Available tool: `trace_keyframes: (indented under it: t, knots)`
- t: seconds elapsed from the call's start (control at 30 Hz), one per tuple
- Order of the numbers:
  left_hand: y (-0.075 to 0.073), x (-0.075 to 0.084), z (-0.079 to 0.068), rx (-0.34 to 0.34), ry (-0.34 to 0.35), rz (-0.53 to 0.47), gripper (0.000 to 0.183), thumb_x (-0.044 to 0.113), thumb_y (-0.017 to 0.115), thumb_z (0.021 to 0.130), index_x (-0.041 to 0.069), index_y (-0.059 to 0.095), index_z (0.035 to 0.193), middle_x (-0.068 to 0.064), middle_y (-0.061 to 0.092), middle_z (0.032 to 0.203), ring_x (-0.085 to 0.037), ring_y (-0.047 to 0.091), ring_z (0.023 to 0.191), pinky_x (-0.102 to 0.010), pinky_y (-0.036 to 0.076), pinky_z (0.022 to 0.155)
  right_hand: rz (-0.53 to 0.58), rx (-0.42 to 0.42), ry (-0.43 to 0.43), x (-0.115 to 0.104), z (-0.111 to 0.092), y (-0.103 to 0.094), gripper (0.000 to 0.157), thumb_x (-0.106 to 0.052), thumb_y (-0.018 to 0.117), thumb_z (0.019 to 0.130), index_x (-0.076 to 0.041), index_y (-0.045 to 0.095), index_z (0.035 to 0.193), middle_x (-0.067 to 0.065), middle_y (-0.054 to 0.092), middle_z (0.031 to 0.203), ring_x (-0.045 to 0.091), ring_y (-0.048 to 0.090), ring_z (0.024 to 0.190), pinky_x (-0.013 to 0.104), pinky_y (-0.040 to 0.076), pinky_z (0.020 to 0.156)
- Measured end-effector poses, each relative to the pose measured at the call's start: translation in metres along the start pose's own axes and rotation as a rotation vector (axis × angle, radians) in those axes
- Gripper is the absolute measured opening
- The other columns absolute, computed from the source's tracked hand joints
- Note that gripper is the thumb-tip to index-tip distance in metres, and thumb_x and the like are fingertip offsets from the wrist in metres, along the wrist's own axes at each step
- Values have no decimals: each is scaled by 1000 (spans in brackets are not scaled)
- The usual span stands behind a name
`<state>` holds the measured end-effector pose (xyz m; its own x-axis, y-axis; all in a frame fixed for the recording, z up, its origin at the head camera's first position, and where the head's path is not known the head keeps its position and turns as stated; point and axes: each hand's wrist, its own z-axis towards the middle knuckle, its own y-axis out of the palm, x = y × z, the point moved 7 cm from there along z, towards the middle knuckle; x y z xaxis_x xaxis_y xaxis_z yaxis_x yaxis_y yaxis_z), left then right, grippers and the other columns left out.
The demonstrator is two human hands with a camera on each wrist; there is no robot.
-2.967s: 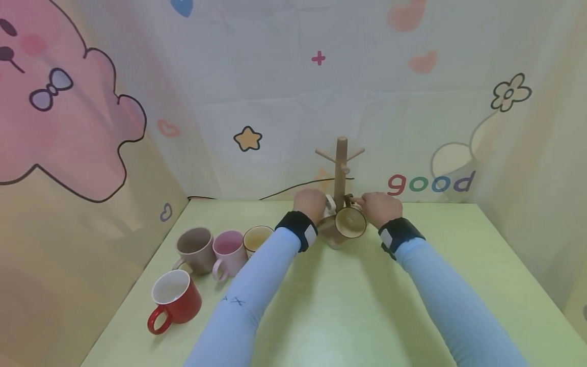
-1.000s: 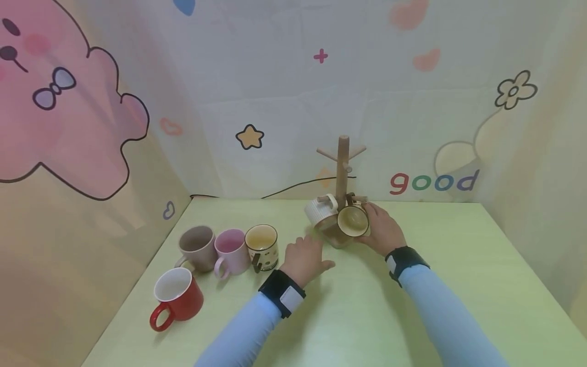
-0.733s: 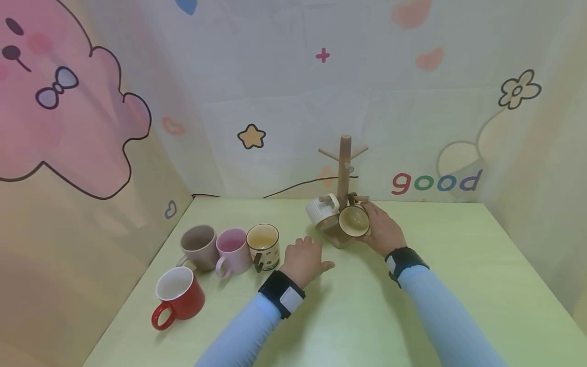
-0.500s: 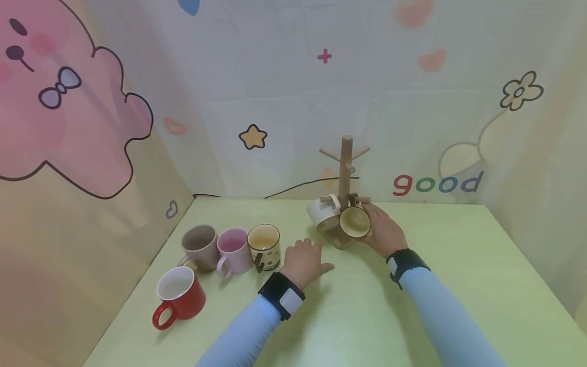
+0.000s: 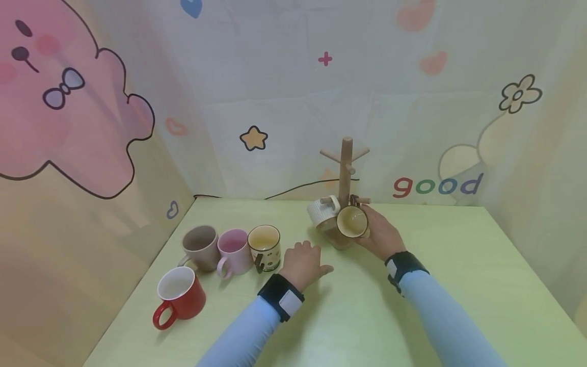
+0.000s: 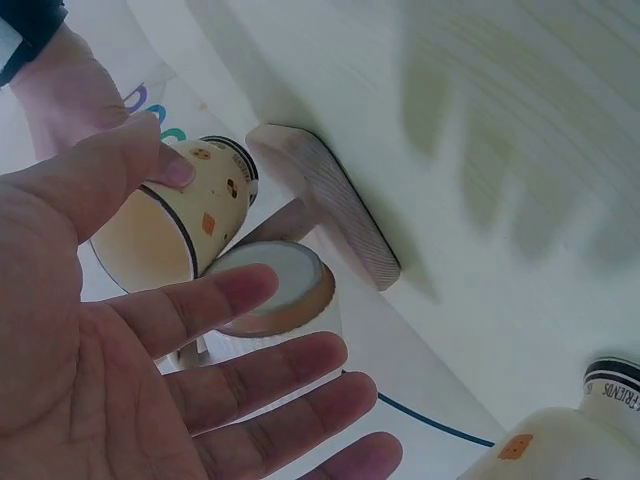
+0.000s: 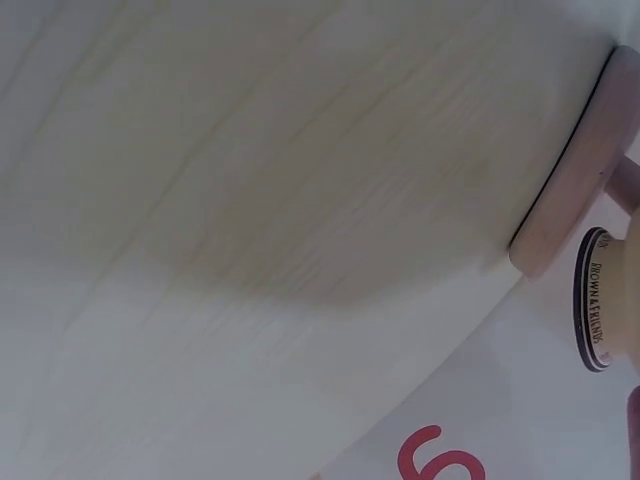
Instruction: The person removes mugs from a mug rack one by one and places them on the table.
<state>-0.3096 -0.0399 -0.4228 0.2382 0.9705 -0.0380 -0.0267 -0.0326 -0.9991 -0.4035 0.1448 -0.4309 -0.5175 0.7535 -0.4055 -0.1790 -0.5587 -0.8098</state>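
Note:
My right hand (image 5: pixel 379 233) grips the side of a cream mug (image 5: pixel 352 221) with a dark rim, thumb on its wall in the left wrist view. The mug's dark handle is at a lower peg of the wooden mug tree (image 5: pixel 346 168), its mouth facing me. In the right wrist view its lettered base (image 7: pixel 598 300) shows near the stand's foot. A white ribbed mug (image 5: pixel 322 211) hangs tilted by its handle on the lower left peg. My left hand (image 5: pixel 302 265) hovers over the table with fingers spread, holding nothing.
Left on the table (image 5: pixel 348 326) stand a grey-brown mug (image 5: pixel 202 250), a pink mug (image 5: pixel 235 255) and a patterned cream mug (image 5: pixel 266 252) in a row. A red mug (image 5: pixel 185 300) stands nearer. Behind the tree hangs a printed backdrop (image 5: pixel 284 66); its upper pegs hold nothing.
My left hand has left the white mug and drawn back toward me. My right hand has shifted from the cream mug's handle to its side; the mug has just moved slightly left.

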Motion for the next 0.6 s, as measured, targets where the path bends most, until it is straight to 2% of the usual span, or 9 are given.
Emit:
trace_keyframes:
  t: [0.23, 0.43, 0.6]
  knots:
    - [-3, -1, -3, 18, 6, -5, 59, 64, 62, 88, 10, 70, 112, -12, 65, 100, -28, 63, 90, -42, 53, 68, 43, 65, 17, -3, -4, -9, 91, -21, 91, 70, 1, 41, 142, 24, 53, 137, 42, 50, 126, 59, 38, 104]
    - [-1, -3, -3, 21, 6, -31, 59, 63, 64, 87, 9, 69, 111, -13, 65, 100, -29, 63, 90, -43, 53, 69, 82, 108, 21, -3, -10, -19, 92, -26, 90, 73, -1, 39, 145, 23, 52, 138, 42, 51, 125, 59, 40, 102]
    - [0, -5, -5, 14, 13, -31, 60, 62, 64, 88, 9, 69, 114, -13, 65, 100, -29, 63, 89, -42, 54, 68, 114, 133, 72, 3, -19, -26, 87, -27, 88, 74, -2, 41, 143, 21, 55, 134, 40, 53, 122, 60, 41, 100]
